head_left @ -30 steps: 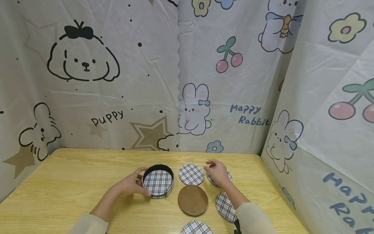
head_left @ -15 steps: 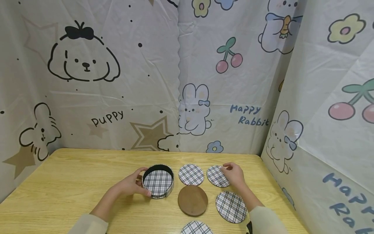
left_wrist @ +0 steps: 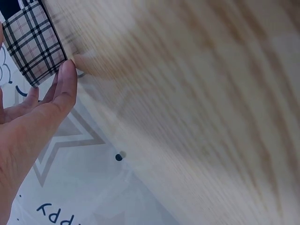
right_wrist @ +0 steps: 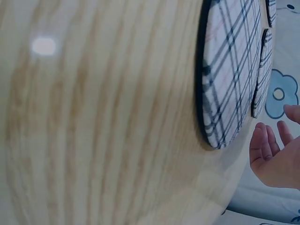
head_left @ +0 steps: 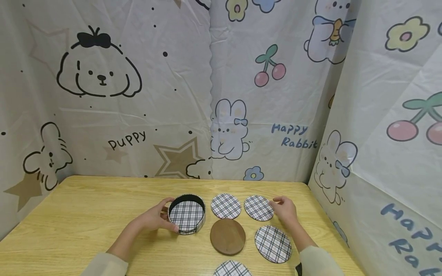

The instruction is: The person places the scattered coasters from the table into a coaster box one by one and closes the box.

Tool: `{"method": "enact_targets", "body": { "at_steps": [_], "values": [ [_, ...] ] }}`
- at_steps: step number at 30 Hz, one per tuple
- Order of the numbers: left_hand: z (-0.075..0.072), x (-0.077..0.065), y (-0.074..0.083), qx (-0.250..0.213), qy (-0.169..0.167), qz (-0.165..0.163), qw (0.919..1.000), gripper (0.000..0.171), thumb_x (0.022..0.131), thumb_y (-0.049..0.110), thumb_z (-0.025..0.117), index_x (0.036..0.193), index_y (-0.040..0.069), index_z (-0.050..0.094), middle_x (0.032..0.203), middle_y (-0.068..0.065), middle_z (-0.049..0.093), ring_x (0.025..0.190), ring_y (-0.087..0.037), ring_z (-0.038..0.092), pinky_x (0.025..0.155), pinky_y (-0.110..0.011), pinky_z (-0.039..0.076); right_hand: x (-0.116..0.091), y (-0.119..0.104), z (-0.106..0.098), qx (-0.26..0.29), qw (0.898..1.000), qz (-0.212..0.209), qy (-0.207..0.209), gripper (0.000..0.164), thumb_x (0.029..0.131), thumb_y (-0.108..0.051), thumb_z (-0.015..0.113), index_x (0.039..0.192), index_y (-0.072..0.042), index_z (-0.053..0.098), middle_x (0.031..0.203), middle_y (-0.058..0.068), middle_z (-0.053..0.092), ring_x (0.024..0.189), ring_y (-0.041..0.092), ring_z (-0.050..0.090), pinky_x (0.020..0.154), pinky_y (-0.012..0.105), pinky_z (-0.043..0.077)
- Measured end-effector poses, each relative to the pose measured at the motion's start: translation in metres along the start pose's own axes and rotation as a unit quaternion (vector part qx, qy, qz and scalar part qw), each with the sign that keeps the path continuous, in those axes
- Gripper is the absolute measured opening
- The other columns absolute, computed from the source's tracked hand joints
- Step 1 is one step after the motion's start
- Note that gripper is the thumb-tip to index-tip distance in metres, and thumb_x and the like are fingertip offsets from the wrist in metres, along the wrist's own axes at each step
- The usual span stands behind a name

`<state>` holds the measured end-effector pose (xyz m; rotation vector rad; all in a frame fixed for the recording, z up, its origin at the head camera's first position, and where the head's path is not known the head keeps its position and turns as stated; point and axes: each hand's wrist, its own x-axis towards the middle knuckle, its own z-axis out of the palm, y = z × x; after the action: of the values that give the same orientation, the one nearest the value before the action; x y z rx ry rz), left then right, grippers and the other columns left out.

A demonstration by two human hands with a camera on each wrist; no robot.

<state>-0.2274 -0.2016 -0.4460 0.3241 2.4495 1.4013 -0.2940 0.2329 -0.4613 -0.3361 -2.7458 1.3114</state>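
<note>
My left hand grips the side of a round plaid coaster holder with a black inner wall, thumb at the front and fingers behind. Plaid shows on the holder's floor. In the left wrist view, the fingers touch the lower edge of the holder's plaid wall. At the right edge of a plaid round coaster is my right hand, its fingers loosely bent. The right wrist view shows that hand's thumb and fingers apart, with nothing between them. Another plaid coaster lies between the holder and this one.
A plain brown disc lies in front of the back coasters. One plaid coaster is at its right, and another is cut off by the lower frame edge. Printed cloth hangs behind the wooden table.
My right hand has moved rightward, from over the back right coaster to its right edge, uncovering that coaster and the one in front of it. The left hand and holder have stayed put.
</note>
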Motion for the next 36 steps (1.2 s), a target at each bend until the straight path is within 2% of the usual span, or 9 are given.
{"method": "enact_targets", "body": {
  "at_steps": [12,17,21,27,36],
  "values": [
    [0.000,0.001,-0.004,-0.007,0.003,-0.004,1.0000,0.102,0.068,0.021,0.084,0.146,0.007,0.020,0.129,-0.027,0.044,0.112,-0.033,0.054,0.094,-0.048,0.045,0.003,0.010,0.005,-0.007,0.999,0.036,-0.016,0.042,0.089,-0.027,0.060,0.117,0.004,0.056,0.113,0.024,0.054,0.096,0.031,0.051,0.071,0.034,0.045],
    [0.000,0.001,-0.004,-0.012,0.001,-0.002,0.9999,0.101,0.068,0.021,0.084,0.146,0.007,0.020,0.129,-0.028,0.043,0.114,-0.035,0.053,0.095,-0.049,0.045,0.005,0.012,0.010,-0.005,0.999,0.043,-0.024,0.046,0.089,-0.028,0.061,0.119,0.006,0.053,0.122,0.028,0.051,0.109,0.039,0.049,0.087,0.048,0.044],
    [-0.001,0.001,-0.004,-0.013,0.000,0.001,0.9999,0.101,0.069,0.020,0.084,0.146,0.007,0.019,0.130,-0.028,0.043,0.115,-0.037,0.053,0.095,-0.050,0.045,0.005,0.011,0.013,-0.015,0.999,0.042,-0.027,0.054,0.087,-0.031,0.063,0.122,0.008,0.050,0.127,0.028,0.050,0.117,0.042,0.046,0.097,0.052,0.040],
    [0.000,0.001,-0.004,-0.012,0.000,0.002,0.9999,0.101,0.069,0.020,0.083,0.146,0.008,0.019,0.130,-0.028,0.043,0.115,-0.037,0.052,0.095,-0.050,0.045,0.002,0.007,0.016,-0.039,0.998,0.044,-0.030,0.063,0.084,-0.037,0.067,0.124,0.009,0.049,0.127,0.030,0.049,0.117,0.044,0.046,0.098,0.054,0.040],
    [0.000,0.001,-0.004,-0.011,0.003,-0.005,0.9999,0.102,0.068,0.020,0.084,0.146,0.009,0.019,0.130,-0.028,0.043,0.115,-0.037,0.052,0.095,-0.051,0.044,0.006,0.005,0.016,-0.046,0.997,0.057,-0.035,0.059,0.080,-0.031,0.072,0.120,0.008,0.051,0.121,0.028,0.052,0.111,0.040,0.049,0.094,0.052,0.042]
  ]
}}
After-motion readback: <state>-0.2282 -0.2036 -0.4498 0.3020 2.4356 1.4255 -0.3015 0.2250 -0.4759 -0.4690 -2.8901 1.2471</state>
